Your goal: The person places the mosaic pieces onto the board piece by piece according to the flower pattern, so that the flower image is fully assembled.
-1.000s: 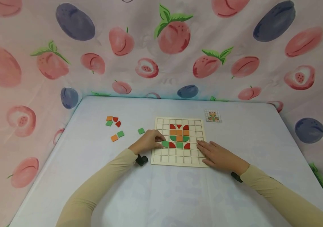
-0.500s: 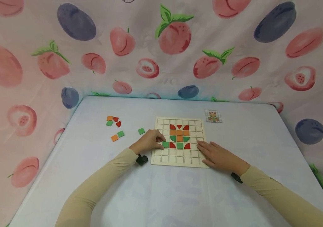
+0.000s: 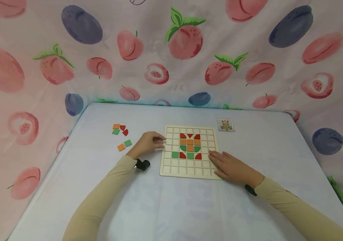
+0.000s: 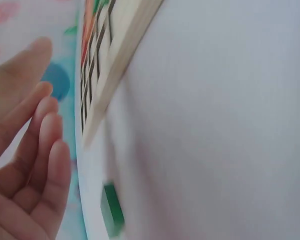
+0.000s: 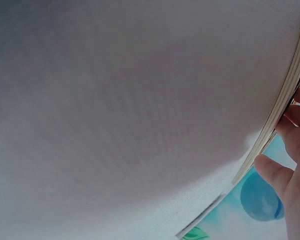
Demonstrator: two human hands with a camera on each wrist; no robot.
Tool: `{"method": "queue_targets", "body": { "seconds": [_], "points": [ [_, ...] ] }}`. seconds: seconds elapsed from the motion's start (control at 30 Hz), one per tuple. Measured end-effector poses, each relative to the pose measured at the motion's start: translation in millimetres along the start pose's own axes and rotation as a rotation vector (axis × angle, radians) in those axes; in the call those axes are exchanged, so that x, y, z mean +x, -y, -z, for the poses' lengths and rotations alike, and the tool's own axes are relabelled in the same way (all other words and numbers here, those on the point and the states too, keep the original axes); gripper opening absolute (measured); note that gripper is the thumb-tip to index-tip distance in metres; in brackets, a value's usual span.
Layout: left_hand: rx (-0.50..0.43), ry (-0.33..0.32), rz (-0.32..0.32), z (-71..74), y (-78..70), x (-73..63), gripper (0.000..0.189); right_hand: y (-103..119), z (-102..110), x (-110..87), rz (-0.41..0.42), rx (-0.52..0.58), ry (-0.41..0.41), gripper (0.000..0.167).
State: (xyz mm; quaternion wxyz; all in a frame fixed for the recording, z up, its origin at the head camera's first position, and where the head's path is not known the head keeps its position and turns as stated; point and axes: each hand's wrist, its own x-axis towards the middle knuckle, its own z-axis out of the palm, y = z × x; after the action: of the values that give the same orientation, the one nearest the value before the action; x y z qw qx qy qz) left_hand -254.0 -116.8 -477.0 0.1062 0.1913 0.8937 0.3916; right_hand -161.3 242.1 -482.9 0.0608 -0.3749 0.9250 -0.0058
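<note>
A wooden grid board (image 3: 180,171) lies mid-table. Red, orange and green tiles form a pattern on it, with a green square tile (image 3: 175,155) at the lower left of that pattern. My left hand (image 3: 148,143) hovers by the board's left edge, thumb and fingers apart with nothing between them. Below its fingers in the left wrist view, a loose green tile (image 4: 111,210) lies on the table; the hand hides it in the head view. My right hand (image 3: 234,167) rests with straight fingers on the board's right edge.
Left of the board lie loose tiles: an orange square (image 3: 121,147) beside a green one (image 3: 127,143), and behind them a group with orange, green and red pieces (image 3: 125,133). A small printed pattern card (image 3: 226,125) lies behind the board to the right.
My left hand has let go of the green tile, which stays on the board, and has moved left off the board over the loose green tile. My right hand has kept its place.
</note>
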Motion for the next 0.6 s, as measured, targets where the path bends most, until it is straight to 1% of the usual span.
{"method": "queue_targets", "body": {
  "seconds": [0.07,0.13,0.23,0.37,0.53,0.6],
  "points": [
    [-0.010,-0.063,0.033,5.1,6.0,-2.3,0.032,0,-1,0.1,-0.001,0.000,0.001,0.063],
    [-0.016,-0.113,0.069,8.8,11.5,-5.1,0.036,0,-1,0.1,-0.001,-0.002,0.001,0.063],
    [-0.002,-0.154,0.136,11.7,19.4,-9.1,0.041,0,-1,0.2,-0.002,-0.008,0.003,0.064],
    [0.021,-0.165,0.206,14.2,25.1,-12.7,0.043,1,1,-0.3,-0.005,-0.008,0.009,0.063],
    [0.070,-0.157,0.243,17.5,25.8,-14.7,0.040,2,4,-0.9,-0.008,0.001,0.004,0.063],
    [0.086,-0.152,0.248,19.0,25.3,-15.3,0.038,2,4,-1.0,-0.004,0.001,-0.004,0.063]
  ]
}}
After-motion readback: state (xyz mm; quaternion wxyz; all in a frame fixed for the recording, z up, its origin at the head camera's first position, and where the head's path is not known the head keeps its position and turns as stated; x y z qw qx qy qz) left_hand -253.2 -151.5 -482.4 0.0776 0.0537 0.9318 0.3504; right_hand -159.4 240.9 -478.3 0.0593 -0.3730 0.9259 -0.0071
